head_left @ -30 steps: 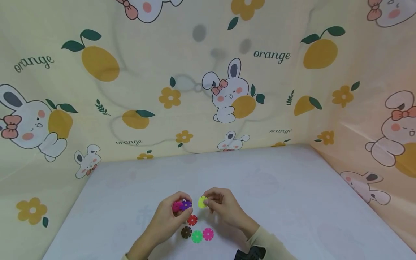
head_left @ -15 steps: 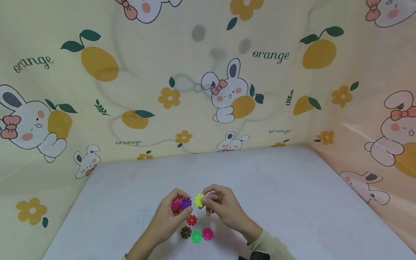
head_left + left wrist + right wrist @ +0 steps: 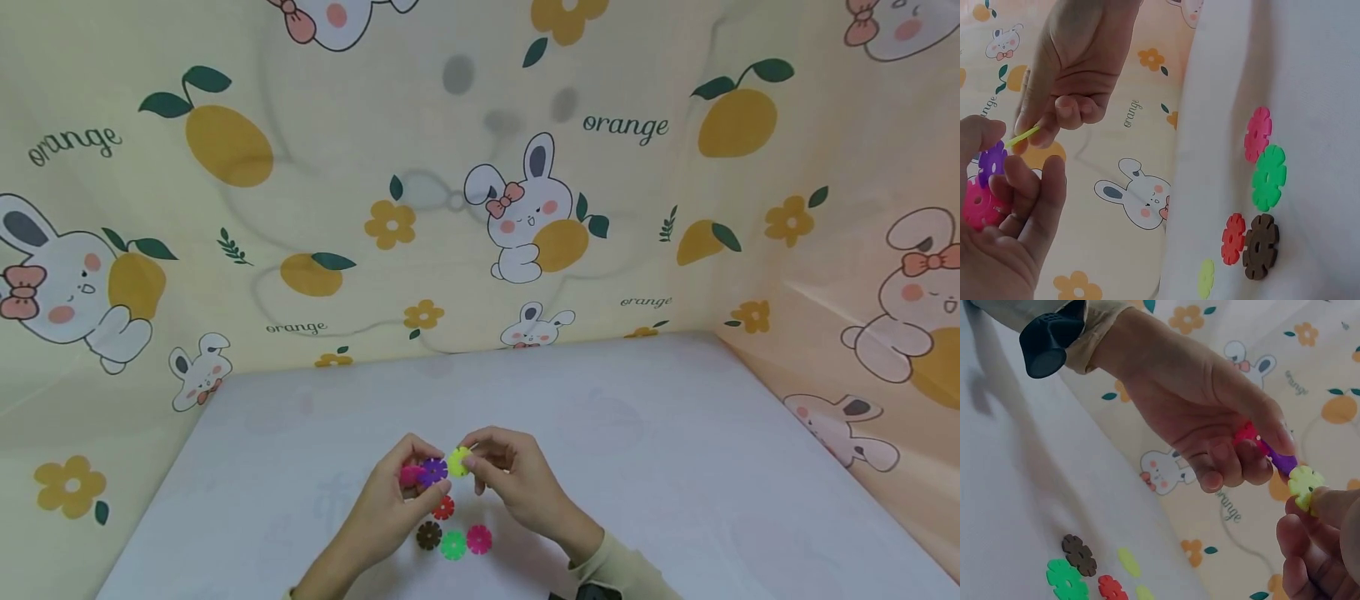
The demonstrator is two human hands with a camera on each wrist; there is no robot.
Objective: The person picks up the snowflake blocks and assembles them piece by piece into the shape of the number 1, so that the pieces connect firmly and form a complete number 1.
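Note:
My left hand (image 3: 393, 500) holds a purple notched disc (image 3: 432, 472) joined to a pink disc (image 3: 410, 476), gripping them between thumb and fingers. A yellow-green notched disc (image 3: 459, 461) is pinched by the thumb and fingers of my right hand (image 3: 525, 483). Its edge meets the rim of the purple disc, as the right wrist view shows with the yellow disc (image 3: 1305, 486) against the purple one (image 3: 1284, 462). In the left wrist view the yellow disc (image 3: 1022, 137) is seen nearly edge-on, right at the purple disc (image 3: 991, 164).
Below the hands, a red disc (image 3: 444, 507), a brown disc (image 3: 429, 536), a green disc (image 3: 453, 545) and a pink disc (image 3: 479, 540) lie on the white table (image 3: 675, 483). More yellow-green discs (image 3: 1129, 561) show in the wrist views. Printed cloth (image 3: 337, 208) stands behind.
My right hand has brought the yellow disc left and slightly up, closing the gap to the purple disc. The left hand has turned the purple disc to face the camera more.

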